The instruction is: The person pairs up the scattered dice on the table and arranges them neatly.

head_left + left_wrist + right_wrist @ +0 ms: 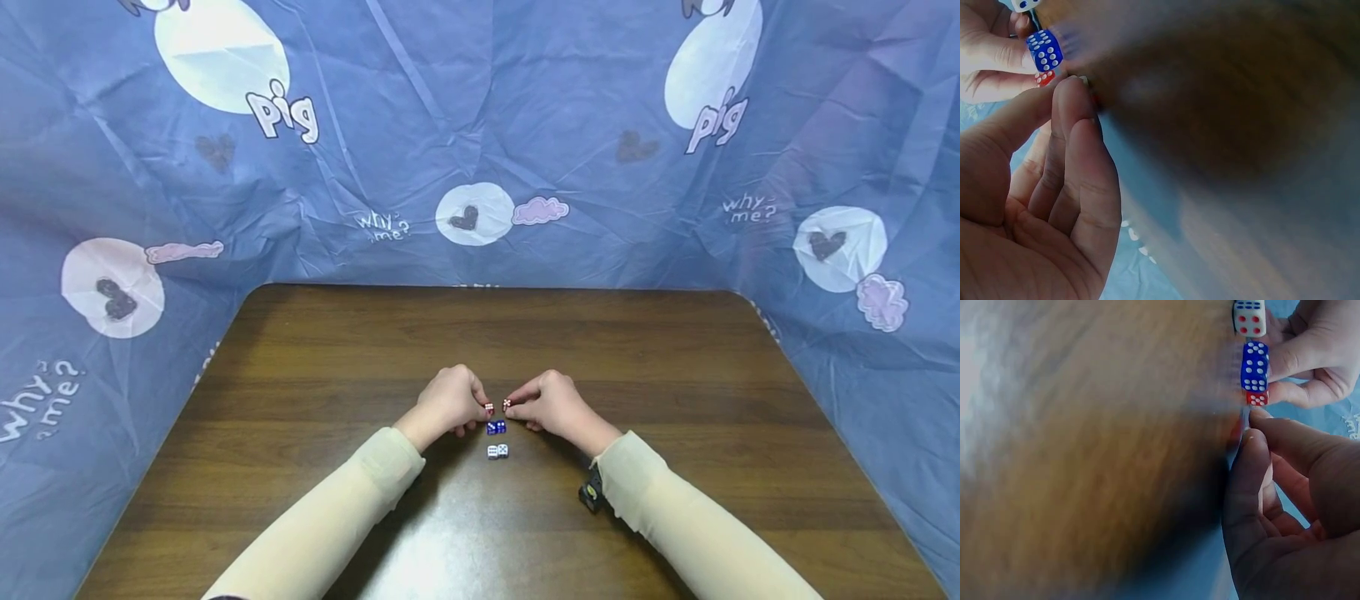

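Observation:
My left hand pinches a red die between thumb and fingertips. Facing it across a small gap, my right hand holds a second red die the same way. Just nearer to me, two blue dice sit side by side on the table. In front of those is a pair of white dice. The left wrist view shows a blue die with red behind it, while the left fingertips mostly hide their own die. From the right wrist, blue dice line up beyond the fingertips.
A brown wooden table lies under both hands. Beside the right cuff is a black wrist device. Blue printed cloth hangs behind the table and along both sides.

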Motion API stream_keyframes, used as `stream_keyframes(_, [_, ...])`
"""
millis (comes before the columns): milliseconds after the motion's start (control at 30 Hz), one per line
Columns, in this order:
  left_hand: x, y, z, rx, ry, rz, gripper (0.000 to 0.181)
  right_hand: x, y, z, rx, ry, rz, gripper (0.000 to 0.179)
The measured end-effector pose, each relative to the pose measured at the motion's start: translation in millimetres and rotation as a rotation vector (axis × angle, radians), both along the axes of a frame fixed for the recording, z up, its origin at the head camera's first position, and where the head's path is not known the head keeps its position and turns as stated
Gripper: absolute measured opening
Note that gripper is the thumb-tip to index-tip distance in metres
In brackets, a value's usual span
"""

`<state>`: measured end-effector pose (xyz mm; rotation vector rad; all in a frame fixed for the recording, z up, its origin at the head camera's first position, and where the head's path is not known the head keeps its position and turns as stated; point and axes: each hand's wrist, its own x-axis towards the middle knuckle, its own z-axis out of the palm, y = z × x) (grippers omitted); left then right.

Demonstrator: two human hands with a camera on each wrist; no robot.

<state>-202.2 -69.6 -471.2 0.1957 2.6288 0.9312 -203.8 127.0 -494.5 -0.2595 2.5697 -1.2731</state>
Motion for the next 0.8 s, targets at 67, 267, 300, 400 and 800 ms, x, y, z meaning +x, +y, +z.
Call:
stream_keyframes(67, [0.0, -0.3, 0.1, 0.005, 0.004, 0.0, 0.01, 1.0, -1.7, 0.1, 0.007, 0.017, 0.017, 0.008])
stream_keyframes(267, [0.6, -1.5, -0.4, 0.016, 0.006, 0.001, 0.011, 1.3, -6.4, -0.2, 0.017, 0.043, 0.06, 0.009])
stream_keyframes(300, [0.7, -1.5, -0.5, 0.017, 0.007, 0.001, 0.011, 0.9, -7.0, -0.8, 0.02, 0.044, 0.066, 0.009])
stream_keyframes(400, [0.8, -1.4, -1.3, 0.017, 0.015, -0.004, 0.012, -0.3, -8.4, -2.3, 0.028, 0.042, 0.079, 0.01])
stream_keyframes(800, [0.3, -2.2, -1.9, 0.019, 0.003, -0.014, 0.009, 0.3, -9.5, 0.0, 0.041, 0.062, 0.098, 0.012])
